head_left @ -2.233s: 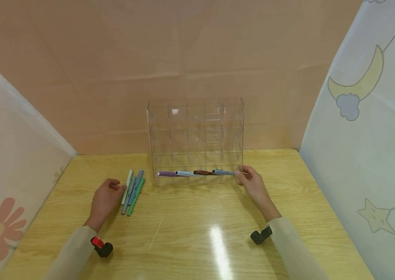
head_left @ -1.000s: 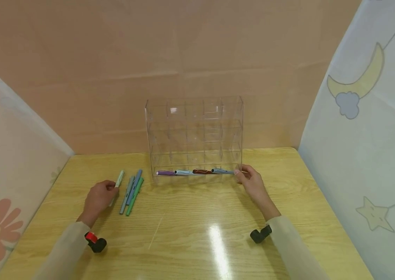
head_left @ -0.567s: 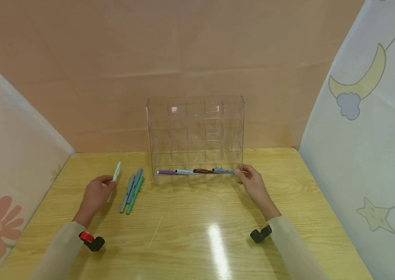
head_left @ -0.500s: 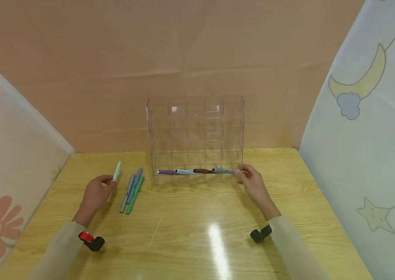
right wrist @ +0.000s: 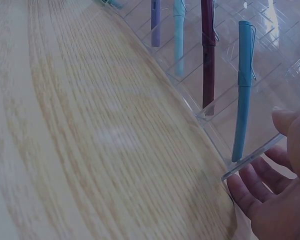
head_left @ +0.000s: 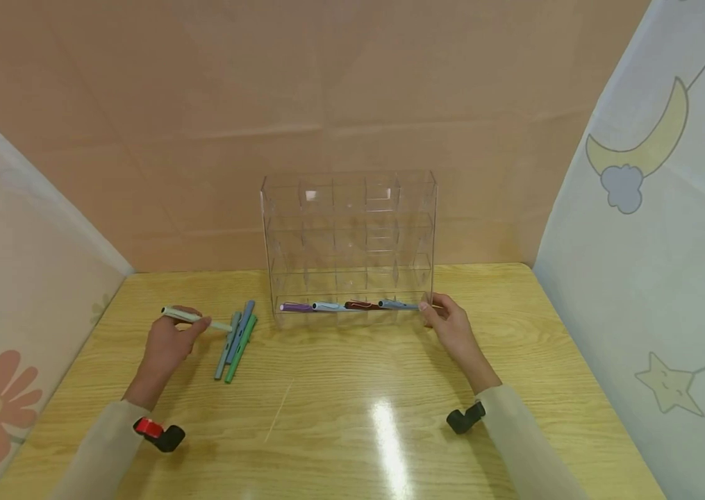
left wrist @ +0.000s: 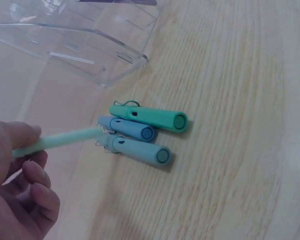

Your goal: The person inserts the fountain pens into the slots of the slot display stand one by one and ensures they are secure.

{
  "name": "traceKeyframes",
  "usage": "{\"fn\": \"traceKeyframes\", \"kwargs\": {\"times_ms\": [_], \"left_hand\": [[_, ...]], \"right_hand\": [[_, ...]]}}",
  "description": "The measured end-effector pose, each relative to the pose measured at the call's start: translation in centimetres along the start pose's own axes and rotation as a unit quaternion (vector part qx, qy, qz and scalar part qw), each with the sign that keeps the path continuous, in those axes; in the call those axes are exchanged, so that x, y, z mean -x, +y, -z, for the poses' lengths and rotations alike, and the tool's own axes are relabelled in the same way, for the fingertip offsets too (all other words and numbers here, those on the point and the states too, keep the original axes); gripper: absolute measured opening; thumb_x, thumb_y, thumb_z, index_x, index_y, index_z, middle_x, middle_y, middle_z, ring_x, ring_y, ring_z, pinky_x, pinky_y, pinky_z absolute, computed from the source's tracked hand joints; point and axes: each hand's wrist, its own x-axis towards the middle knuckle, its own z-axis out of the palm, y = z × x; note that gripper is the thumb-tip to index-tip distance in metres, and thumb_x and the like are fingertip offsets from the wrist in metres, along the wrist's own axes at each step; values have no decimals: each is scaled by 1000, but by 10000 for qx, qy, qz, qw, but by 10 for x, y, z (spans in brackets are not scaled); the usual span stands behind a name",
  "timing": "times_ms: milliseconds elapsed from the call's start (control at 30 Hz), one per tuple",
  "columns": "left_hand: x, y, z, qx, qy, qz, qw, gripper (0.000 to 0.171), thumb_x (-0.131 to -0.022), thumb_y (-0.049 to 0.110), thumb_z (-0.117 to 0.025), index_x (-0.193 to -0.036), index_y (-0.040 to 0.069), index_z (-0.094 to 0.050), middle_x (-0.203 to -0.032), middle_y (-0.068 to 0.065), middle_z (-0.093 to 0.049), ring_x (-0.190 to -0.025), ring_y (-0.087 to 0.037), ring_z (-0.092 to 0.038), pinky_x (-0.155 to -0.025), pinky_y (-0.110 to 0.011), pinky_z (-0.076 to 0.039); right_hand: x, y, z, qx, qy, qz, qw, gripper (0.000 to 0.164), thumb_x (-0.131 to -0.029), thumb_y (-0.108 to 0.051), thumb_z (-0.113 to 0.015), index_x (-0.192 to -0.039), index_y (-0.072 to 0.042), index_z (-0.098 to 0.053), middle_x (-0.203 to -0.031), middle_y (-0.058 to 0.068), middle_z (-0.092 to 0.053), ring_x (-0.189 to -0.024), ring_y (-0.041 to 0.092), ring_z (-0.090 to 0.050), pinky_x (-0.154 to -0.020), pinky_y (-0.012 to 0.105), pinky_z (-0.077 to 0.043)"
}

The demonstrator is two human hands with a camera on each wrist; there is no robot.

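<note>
My left hand pinches a pale green pen between thumb and fingers, left of three pens on the table. The pen lies nearly crosswise, its thin end over a grey-green pen; touching cannot be told. Beside that one lie a blue pen and a green pen. My right hand grips the lower right edge of a clear acrylic rack, thumb inside, fingers outside. Along its bottom row lie a purple pen, a light blue pen, a dark red pen and a grey-blue pen.
The rack stands upright near the back of the wooden table, before a plain orange-brown cloth. Patterned white cloths hang at both sides. A small black camera sits on each wrist.
My left hand has taken the pale green pen from the group, moved left with it, and turned it from lengthwise to nearly crosswise. The right hand keeps its hold on the rack.
</note>
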Motion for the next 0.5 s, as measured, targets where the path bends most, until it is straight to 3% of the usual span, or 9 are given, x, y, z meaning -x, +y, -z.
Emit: {"fn": "traceKeyframes", "kwargs": {"times_ms": [167, 233, 400, 500], "left_hand": [[5, 3, 1, 70, 44, -23, 10000, 55, -107, 48, -62, -131, -2, -61, -131, -27, -62, -61, -9, -51, -55, -28, -46], [6, 5, 2, 158, 82, -34, 9998, 57, -108, 50, -59, -132, -2, -61, -124, -22, -65, -60, -8, -50, -54, -28, -46], [9, 9, 3, 369, 185, -138, 9991, 58, -109, 52, -56, -127, -2, -62, -86, 2, -63, -53, -7, -47, -50, -29, -42], [11, 10, 3, 253, 381, -300, 9985, 54, -108, 50, -59, -128, 0, -64, -85, 5, -65, -55, -8, -47, -53, -28, -43]], "right_hand": [[-1, 2, 0, 86, 44, -18, 10000, 62, -110, -41, -58, -155, 1, -47, -152, 23, -55, -139, 39, -57, -95, 28, -60], [-2, 2, -1, 106, 66, -59, 9999, 62, -110, -42, -59, -154, 0, -48, -151, 22, -55, -138, 38, -57, -94, 27, -60], [-2, 2, -1, 108, 85, -81, 9999, 62, -110, -43, -59, -154, -1, -49, -152, 21, -56, -138, 38, -58, -94, 27, -60], [-2, 2, -1, 119, 79, -45, 9999, 62, -110, -42, -59, -155, 0, -48, -152, 22, -55, -139, 38, -57, -95, 29, -60]]}}
